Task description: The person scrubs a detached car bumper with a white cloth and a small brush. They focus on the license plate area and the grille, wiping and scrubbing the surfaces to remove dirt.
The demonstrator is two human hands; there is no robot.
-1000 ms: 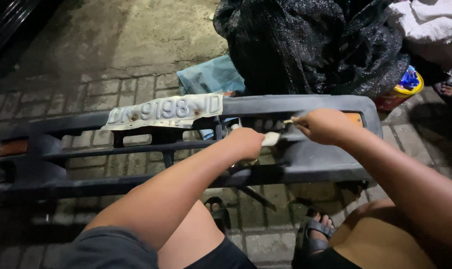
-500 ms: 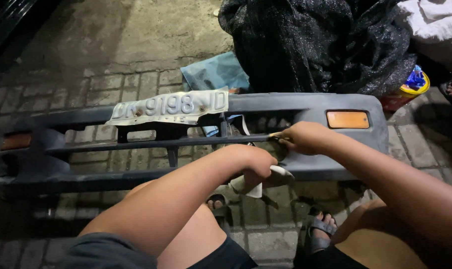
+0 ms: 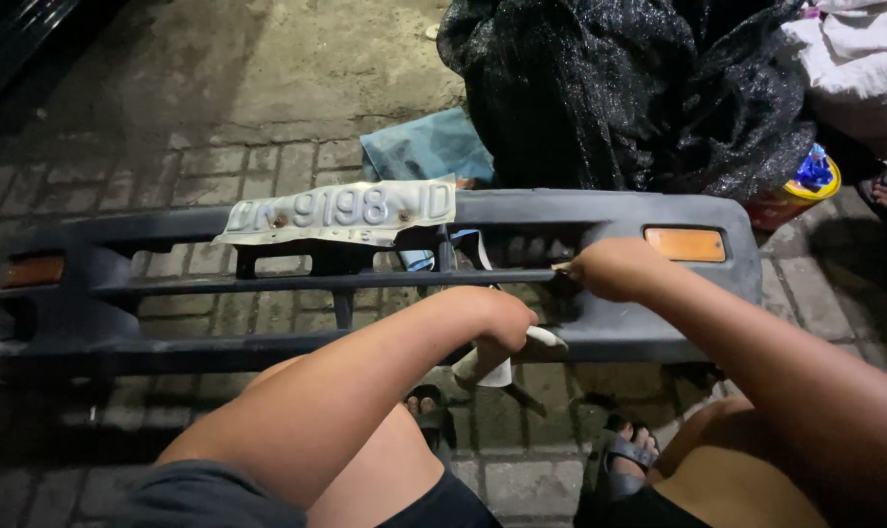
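A bumper (image 3: 659,210) lies across the paving (image 3: 267,156); a plate (image 3: 341,208) sits on its left-centre, a bag (image 3: 620,88) beyond it.

floor: brick paving (image 3: 267,166) | beyond: bare concrete (image 3: 297,59) | light: dim, night

A single head-worn camera looks steeply down, close over the person's knees; dim light probably hides the edges.

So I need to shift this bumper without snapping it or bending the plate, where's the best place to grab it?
Probably the long middle bar of the bumper, from the near side: the open slots above and below let fingers wrap round it. Stay left of the left hand and right hand, and clear of the bent plate on the top edge and the orange lamp.
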